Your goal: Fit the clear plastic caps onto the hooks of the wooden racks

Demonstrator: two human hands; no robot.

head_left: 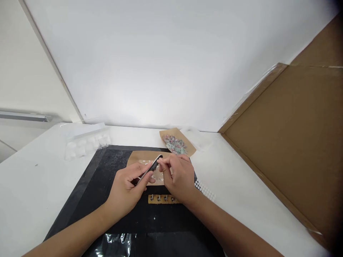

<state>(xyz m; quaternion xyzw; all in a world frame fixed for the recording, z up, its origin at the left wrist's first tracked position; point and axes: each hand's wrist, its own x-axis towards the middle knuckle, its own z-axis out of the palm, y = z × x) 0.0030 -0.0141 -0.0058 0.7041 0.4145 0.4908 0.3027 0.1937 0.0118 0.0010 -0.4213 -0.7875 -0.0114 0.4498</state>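
Head view is showing a white panel [150, 64] that is filling the upper centre of the frame. A brown cardboard panel [289, 135] is standing along the right side. A white table [29, 203] is extending across the lower part of the frame, and a black mat [88, 189] is covering its centre.

The left hand [124, 185] is working at the lower centre, pinching a slim black object with a pale edge [155, 164] between thumb and fingers. This object is tilting, its upper end pointing toward the upper right. The right hand [178, 175] is positioning its bent fingers at that upper end, thumb and fingertips pressing together; whether they are gripping a small part cannot be told.

A clear plastic tray [85, 144] is resting on the table, left of centre. A brown board [134, 157] is lying on the mat, partly behind the hands, and is carrying small white pieces [146, 162]. A second brown board [188, 137] is lying beyond the right hand, holding small packets [175, 144]. A sheet of white dots [205, 190] is lying right of the right hand. A yellowish strip [162, 202] is lying on the mat just below the hands, its metal posts [158, 198] standing in a row.
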